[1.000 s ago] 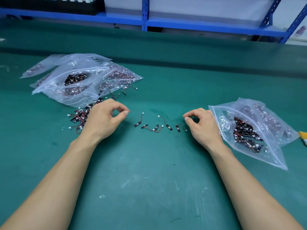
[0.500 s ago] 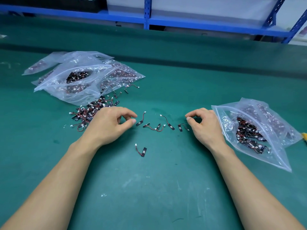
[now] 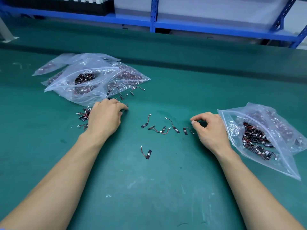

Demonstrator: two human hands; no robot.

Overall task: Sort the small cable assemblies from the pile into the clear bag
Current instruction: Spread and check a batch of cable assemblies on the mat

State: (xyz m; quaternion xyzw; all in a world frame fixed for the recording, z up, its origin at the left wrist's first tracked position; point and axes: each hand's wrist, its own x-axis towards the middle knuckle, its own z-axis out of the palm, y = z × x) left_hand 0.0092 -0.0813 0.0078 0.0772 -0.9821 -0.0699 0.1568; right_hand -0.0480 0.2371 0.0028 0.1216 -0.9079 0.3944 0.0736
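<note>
Cable assemblies (image 3: pixel 162 128) are lying in a loose row mid-desk between our two hands. The main pile (image 3: pixel 83 114) is off to the left, and there's a stray one (image 3: pixel 147 152) a bit closer to us. A decent batch is already inside the clear bag (image 3: pixel 282 163) on the right, which lies flat with its mouth facing the row.

We'd say we're mid-sort: pulling pieces off the pile and lining them up before bagging.

The left grip (image 3: pixel 104 118) is down over the pile's right edge with its fingers curled. There's something dark at the fingertips, but honestly we can't tell if it's pinched or just touched. The right grip (image 3: pixel 209 128) rests on the desk (image 3: pixel 149 188) just beside the last piece in the row. Its thumb and forefinger curl loosely toward each other with nothing visible between them.

Next up is probably a fine pinch on one of those thin wires, then a short carry to the bag mouth. More stuffed bags (image 3: pixel 79 83) sit behind the pile.
</note>
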